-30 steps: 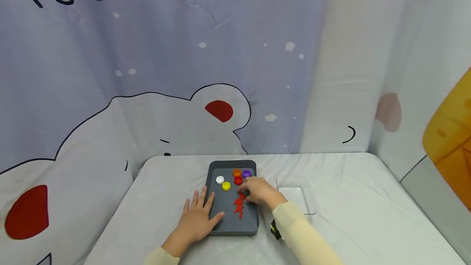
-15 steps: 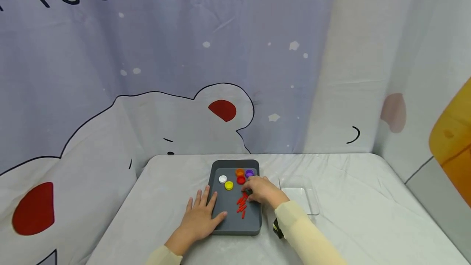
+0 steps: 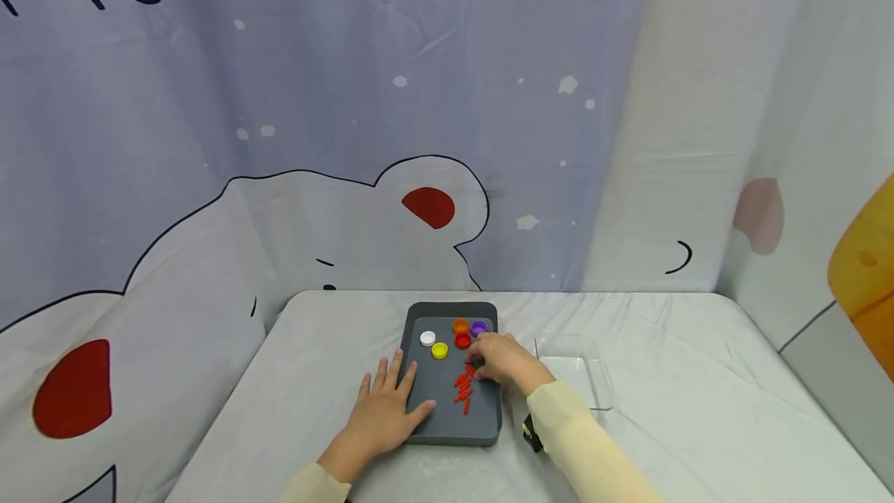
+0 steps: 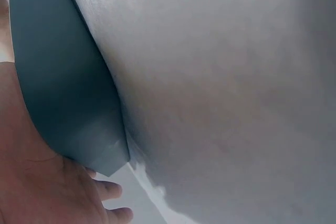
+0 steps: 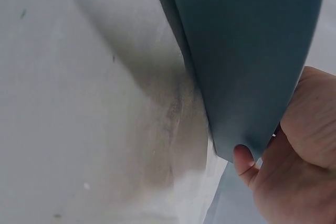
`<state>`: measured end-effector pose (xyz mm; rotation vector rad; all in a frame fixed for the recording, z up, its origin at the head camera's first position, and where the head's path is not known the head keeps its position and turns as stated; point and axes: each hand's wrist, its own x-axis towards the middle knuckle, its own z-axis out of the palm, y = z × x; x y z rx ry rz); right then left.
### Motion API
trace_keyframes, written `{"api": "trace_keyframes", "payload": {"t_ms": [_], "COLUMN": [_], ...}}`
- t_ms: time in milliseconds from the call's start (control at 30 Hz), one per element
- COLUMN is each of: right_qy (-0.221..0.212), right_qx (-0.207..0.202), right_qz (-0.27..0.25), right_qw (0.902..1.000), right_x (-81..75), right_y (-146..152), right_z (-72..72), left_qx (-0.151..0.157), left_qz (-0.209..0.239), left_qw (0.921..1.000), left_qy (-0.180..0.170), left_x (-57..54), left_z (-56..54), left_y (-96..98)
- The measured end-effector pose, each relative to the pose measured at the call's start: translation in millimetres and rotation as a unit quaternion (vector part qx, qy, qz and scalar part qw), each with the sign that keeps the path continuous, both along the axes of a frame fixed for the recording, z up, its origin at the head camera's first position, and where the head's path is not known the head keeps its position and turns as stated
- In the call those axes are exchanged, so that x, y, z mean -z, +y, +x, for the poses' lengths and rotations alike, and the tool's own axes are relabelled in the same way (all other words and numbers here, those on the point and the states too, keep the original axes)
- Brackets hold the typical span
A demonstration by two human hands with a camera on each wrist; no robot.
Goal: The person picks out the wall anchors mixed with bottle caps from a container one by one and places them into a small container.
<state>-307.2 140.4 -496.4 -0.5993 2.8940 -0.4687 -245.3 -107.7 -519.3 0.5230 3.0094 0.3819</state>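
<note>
A dark grey tray [image 3: 436, 414] lies on the white-covered table in the head view. My left hand [image 3: 382, 411] rests at its left edge, fingers spread and straight. Over the tray's right side, my right hand [image 3: 508, 361] bends its fingers down beside several small red sticks [image 3: 464, 388]. Its fingertips are partly hidden, so whether they pinch anything cannot be seen. Farther up the tray sit round caps: white [image 3: 427, 338], yellow [image 3: 439, 350], orange [image 3: 461, 325], purple [image 3: 478, 327] and red [image 3: 463, 341]. Both wrist views show mostly the tray's outer wall [image 5: 241, 66].
A clear plastic box [image 3: 601, 390] stands just right of the tray, beyond the right forearm. A printed curtain [image 3: 335, 130] hangs behind the table. A black band [image 3: 532, 435] shows under the right sleeve.
The head view has turned slightly left, so everything sits a little farther right in it. Both hands stay at nearly the same spots on the tray; the sticks and caps look unmoved.
</note>
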Motion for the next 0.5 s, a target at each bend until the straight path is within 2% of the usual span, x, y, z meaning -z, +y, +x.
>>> {"api": "trace_keyframes", "payload": {"t_ms": [233,500], "right_qy": [-0.005,0.017], "right_qx": [0.002,-0.013], "right_qz": [0.003,0.018], "right_qw": [1.0000,0.9996], "right_x": [2.1,1.1], "right_y": [0.2,0.3], "right_z": [-0.9,-1.6], "left_qx": [-0.003,-0.002], "left_qz": [-0.010,-0.001], "left_qw": [0.9999,1.0000], "left_qy": [-0.009,-0.005], "left_x": [0.8,-0.3], "left_z": [-1.5,0.0], "left_y": [0.6,0.4]}}
